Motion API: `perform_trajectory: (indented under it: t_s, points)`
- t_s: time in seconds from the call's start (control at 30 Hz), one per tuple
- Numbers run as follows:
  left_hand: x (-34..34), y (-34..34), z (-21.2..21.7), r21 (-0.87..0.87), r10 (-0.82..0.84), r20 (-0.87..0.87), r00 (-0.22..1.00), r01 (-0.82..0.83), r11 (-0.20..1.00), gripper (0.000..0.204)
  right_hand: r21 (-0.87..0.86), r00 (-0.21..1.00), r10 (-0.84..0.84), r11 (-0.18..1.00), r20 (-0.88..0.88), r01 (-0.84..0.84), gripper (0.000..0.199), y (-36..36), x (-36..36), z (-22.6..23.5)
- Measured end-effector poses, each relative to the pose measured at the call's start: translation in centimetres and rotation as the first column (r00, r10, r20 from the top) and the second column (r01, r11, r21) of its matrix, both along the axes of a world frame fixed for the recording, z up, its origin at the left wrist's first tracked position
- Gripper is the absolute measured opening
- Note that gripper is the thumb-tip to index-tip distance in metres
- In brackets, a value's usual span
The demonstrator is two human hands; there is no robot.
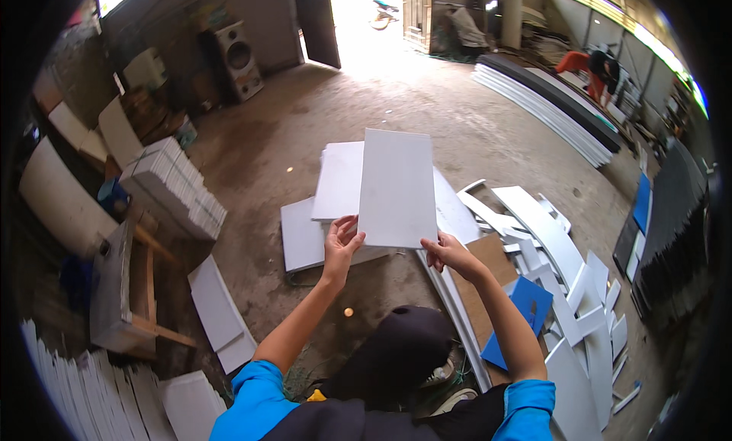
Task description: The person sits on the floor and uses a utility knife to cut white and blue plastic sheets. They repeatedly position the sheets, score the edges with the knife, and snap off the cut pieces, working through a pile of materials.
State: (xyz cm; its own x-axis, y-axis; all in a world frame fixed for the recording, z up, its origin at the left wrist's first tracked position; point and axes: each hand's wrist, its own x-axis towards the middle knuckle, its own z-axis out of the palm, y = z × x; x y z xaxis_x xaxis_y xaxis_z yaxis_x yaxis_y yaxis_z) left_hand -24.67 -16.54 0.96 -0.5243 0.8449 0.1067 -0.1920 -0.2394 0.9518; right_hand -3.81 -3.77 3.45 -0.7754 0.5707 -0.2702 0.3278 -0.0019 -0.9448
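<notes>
I hold a white rectangular panel [396, 185] up in front of me, above the concrete floor. My left hand [341, 243] grips its lower left corner. At the panel's lower right corner, my right hand [450, 252] pinches the bottom edge. Below the held panel lie more white panels [335, 183] overlapping on the floor, partly hidden by it. My knees and shoes show at the lower edge.
A heap of white offcut strips [568, 288] and blue sheets [526, 307] lies at my right. Stacked white panels [177, 185] stand at left by a wooden stand [126, 288]. Long white boards [534, 105] lie far right. A speaker [238, 59] stands near the open doorway.
</notes>
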Motion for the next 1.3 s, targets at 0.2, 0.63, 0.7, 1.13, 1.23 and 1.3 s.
perform_trajectory:
  t_s: [0.2, 0.63, 0.7, 1.13, 1.23, 1.3]
  points:
    - [-6.4, 0.9, -1.3, 0.056, 0.219, -0.042, 0.975, -0.217, 0.975, 0.034, -0.042, 0.998, 0.041, 0.998, -0.051, -0.043, 0.031, 2.7, -9.4, -1.1]
    - [0.0, 2.5, -0.7, 0.199, 0.277, -0.861, 0.426, -0.219, 0.955, 0.014, 0.271, 0.838, -0.037, 0.953, 0.545, -0.134, 0.043, 2.2, 8.6, -4.4]
    - [2.7, 3.7, -2.7, 0.144, 0.154, -0.870, 0.469, -0.059, 0.988, 0.012, 0.199, 0.771, -0.138, 0.980, 0.621, 0.016, 0.042, 1.0, 16.0, -6.2]
    - [24.9, 9.1, -19.3, -0.457, -0.809, -0.554, 0.194, 0.742, 0.491, 0.028, 0.287, 0.551, -0.623, 0.765, 0.556, 0.576, 0.033, -14.1, 38.8, -16.4]
    - [28.5, 10.5, -21.2, -0.556, -0.889, -0.408, 0.209, 0.716, 0.423, 0.035, 0.478, 0.524, -0.814, 0.574, 0.250, 0.664, 0.031, -12.2, 37.8, -20.4]
    - [29.6, 11.3, -22.4, -0.558, -0.905, -0.225, 0.362, 0.714, 0.424, 0.039, 0.578, 0.481, -0.867, 0.459, 0.127, 0.675, 0.037, -9.7, 35.1, -21.8]
